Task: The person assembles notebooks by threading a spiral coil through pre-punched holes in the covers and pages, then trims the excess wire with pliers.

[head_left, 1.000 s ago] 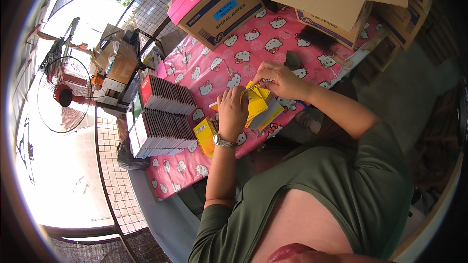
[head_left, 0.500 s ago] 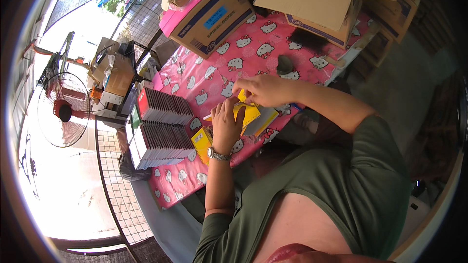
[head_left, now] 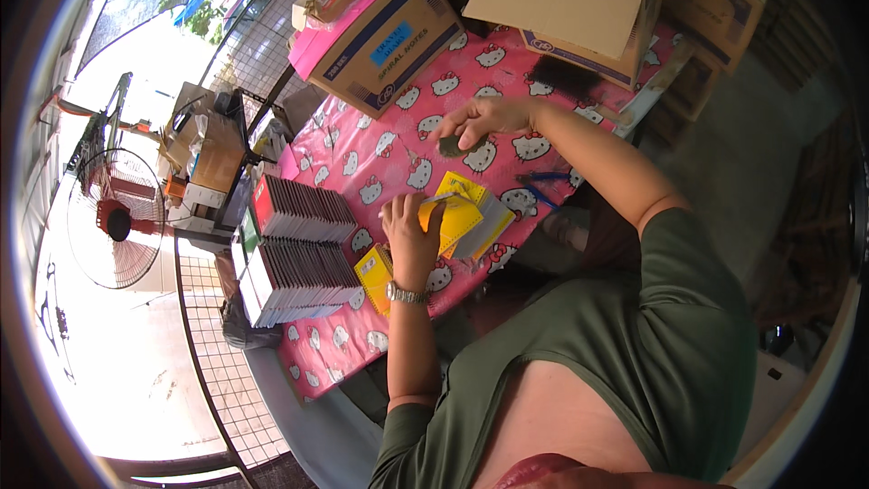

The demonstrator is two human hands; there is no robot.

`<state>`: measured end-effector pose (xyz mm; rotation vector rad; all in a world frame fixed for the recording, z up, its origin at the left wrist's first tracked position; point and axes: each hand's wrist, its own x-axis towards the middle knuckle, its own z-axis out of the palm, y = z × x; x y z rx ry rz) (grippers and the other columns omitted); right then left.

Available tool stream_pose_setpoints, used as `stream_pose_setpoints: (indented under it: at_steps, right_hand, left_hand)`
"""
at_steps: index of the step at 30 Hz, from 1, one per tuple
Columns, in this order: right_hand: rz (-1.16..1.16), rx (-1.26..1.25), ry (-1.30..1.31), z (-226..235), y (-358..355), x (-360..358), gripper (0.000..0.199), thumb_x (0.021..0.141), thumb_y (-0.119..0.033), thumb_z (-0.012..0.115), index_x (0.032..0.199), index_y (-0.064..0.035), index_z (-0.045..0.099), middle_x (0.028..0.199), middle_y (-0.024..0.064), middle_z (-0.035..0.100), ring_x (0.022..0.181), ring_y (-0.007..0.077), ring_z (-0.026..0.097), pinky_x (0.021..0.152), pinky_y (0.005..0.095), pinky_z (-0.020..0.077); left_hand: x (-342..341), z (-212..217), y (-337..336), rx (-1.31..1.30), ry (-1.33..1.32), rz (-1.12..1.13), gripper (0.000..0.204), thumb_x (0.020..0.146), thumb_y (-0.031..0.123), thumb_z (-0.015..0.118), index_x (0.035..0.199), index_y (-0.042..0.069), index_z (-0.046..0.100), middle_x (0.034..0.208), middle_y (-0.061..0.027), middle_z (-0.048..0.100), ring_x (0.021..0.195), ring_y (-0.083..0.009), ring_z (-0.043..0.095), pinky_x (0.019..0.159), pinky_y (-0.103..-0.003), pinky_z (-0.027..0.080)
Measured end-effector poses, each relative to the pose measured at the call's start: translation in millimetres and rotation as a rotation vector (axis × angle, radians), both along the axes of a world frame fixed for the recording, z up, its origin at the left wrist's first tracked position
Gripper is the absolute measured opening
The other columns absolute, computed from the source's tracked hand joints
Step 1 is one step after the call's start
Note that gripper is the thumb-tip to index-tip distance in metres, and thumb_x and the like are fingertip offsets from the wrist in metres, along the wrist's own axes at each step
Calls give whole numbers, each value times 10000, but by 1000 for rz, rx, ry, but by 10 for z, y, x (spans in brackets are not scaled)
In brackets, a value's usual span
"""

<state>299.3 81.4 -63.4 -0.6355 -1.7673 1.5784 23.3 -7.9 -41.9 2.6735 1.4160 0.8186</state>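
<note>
- pink patterned table (head_left: 398,154) carried everything.
- at its left edge, two rows of finished booklets (head_left: 299,254) stood packed, so much seemed done.
- near its middle, left hand (head_left: 412,226) pinned the yellow booklet stack (head_left: 466,217).
- beyond the stack, right hand (head_left: 480,122) closed around a dark sponge-like block (head_left: 455,145).

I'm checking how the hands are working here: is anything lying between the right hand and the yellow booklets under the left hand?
Nothing visible does. Only bare pink tablecloth separates the right hand, which holds a small dark object, from the yellow booklets under the left hand.
</note>
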Motion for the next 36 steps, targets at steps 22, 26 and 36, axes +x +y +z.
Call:
stream_pose_setpoints:
  at_steps: [22, 26, 36]
  right_hand:
    - [314, -94, -317, 510, 22, -276, 508, 783, -235, 772, 1206, -7, 608, 1128, 84, 666, 1027, 150, 619, 873, 297, 487]
    - [362, -164, -97, 431, 87, -289, 469, 776, -242, 790, 1172, -39, 640, 1151, 68, 654, 1075, 127, 590, 892, 287, 477]
    - [378, -150, -85, 501, 78, -379, 460, 808, -235, 777, 1196, -37, 627, 1053, 41, 663, 929, 102, 611, 815, 254, 480]
  left_hand:
    - [-83, 137, 180, -341, -241, -42, 252, 840, 45, 708, 1065, -5, 605, 1007, -157, 622, 877, -307, 645, 732, -371, 526]
    - [-125, 79, 221, -372, -300, -109, 248, 858, 48, 708, 1073, -11, 598, 999, -150, 630, 825, -233, 677, 667, -316, 548]
    - [-121, 79, 278, -441, -366, -120, 244, 867, 53, 711, 1060, -14, 577, 973, -137, 643, 824, -203, 683, 716, -302, 553]
